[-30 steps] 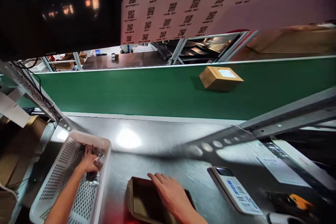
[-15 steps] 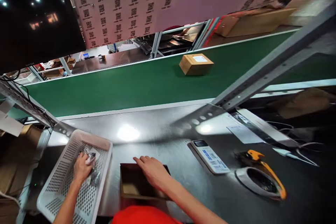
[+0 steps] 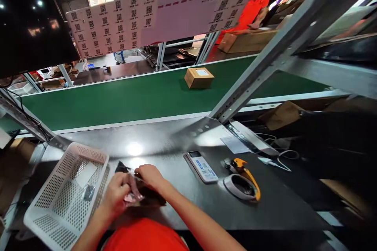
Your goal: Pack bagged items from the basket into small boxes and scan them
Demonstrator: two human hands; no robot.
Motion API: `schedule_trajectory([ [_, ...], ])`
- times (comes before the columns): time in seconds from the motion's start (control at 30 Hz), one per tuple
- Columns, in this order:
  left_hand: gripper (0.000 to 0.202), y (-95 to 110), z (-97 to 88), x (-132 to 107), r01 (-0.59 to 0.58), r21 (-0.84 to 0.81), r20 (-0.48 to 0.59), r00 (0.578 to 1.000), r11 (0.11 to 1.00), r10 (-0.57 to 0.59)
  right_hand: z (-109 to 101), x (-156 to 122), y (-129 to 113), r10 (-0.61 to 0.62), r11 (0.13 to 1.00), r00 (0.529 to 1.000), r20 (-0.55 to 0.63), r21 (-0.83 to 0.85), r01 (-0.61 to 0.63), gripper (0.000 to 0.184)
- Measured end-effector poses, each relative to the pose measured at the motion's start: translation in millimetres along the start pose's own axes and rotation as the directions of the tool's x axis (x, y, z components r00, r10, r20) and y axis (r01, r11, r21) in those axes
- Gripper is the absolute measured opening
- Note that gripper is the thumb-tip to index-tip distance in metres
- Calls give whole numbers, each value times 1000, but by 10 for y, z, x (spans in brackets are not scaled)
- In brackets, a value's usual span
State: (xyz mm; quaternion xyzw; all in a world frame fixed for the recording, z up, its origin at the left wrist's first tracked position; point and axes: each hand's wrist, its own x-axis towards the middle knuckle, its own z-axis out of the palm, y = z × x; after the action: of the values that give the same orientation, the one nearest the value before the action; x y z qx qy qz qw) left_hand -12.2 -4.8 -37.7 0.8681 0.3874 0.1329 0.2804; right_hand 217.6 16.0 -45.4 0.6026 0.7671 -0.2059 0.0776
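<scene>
My left hand [image 3: 117, 195] is closed around a clear plastic packet [image 3: 130, 196] with something dark inside and holds it over a small open brown cardboard box [image 3: 153, 200] on the steel table in front of me. My right hand [image 3: 150, 175] curls over the far edge of that box, its fingertips meeting the packet. Just left of both hands stands a white perforated basket [image 3: 47, 200]. In it lie another small packet [image 3: 88, 192] and a white slip of paper [image 3: 85, 173].
A white handheld device [image 3: 202, 167] and a tape dispenser with a yellow handle [image 3: 244, 182] lie to the right. A slanted metal strut [image 3: 259, 62] crosses in front of the green conveyor belt [image 3: 118, 100], which carries a labelled parcel [image 3: 199, 77]. A person in orange [image 3: 256, 4] is beyond it.
My left hand has come out of the basket with a packet and moved right over the box. My right hand has drawn in to the box's far edge. The parcel has travelled left.
</scene>
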Motion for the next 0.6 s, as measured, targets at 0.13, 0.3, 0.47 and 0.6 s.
schedule_trajectory([
  [0.13,32,-3,248,137,32,206,425,897,978,-119,-91,26,52,-29,998,999,30,57,27,43],
  [0.3,35,82,104,385,75,233,545,816,970,-194,-38,30,-18,-61,995,998,12,76,60,45],
  [0.47,15,215,-125,399,96,148,374,916,984,-145,30,23,-72,-74,996,997,-8,50,74,43],
  [0.6,44,-292,-408,51,324,59,93,940,944,-328,37,-100,-122,-80,995,995,-66,56,83,41],
])
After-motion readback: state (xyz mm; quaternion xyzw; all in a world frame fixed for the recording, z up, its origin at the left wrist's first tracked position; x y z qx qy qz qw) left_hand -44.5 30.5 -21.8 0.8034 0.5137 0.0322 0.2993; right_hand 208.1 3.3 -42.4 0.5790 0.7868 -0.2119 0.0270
